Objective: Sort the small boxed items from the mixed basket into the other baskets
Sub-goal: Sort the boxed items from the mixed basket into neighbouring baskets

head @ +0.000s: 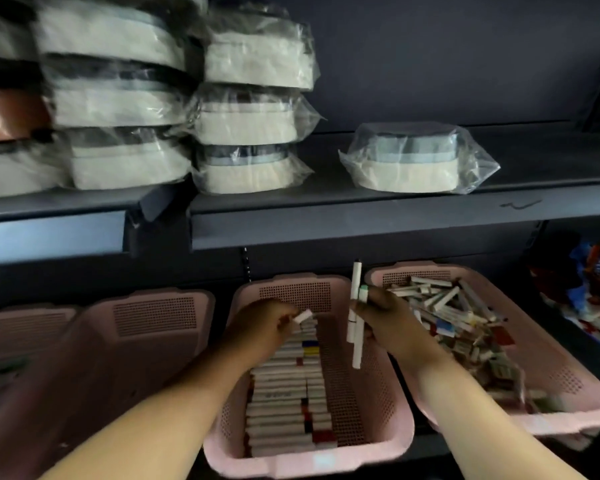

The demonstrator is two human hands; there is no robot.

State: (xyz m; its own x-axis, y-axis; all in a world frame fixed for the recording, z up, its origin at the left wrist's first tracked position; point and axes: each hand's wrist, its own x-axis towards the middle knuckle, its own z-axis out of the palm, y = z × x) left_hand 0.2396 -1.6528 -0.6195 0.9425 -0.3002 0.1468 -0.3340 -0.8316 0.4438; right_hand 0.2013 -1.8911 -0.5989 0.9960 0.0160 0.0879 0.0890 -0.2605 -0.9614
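Left hand (262,329) half-hides small box (302,316) (blurred).

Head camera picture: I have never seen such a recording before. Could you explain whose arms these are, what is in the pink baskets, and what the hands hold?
There is no machine here. A person wears a camera on the head, so the single picture looks forward and down at their own two arms. The left hand pinches a small white box over the middle basket, where more boxes lie in neat rows. The right hand grips a few long white pens, roughly upright. The right basket holds a loose mixed pile. A left basket stands beside them; its contents are unclear. On the shelf above lie plastic-wrapped packs.
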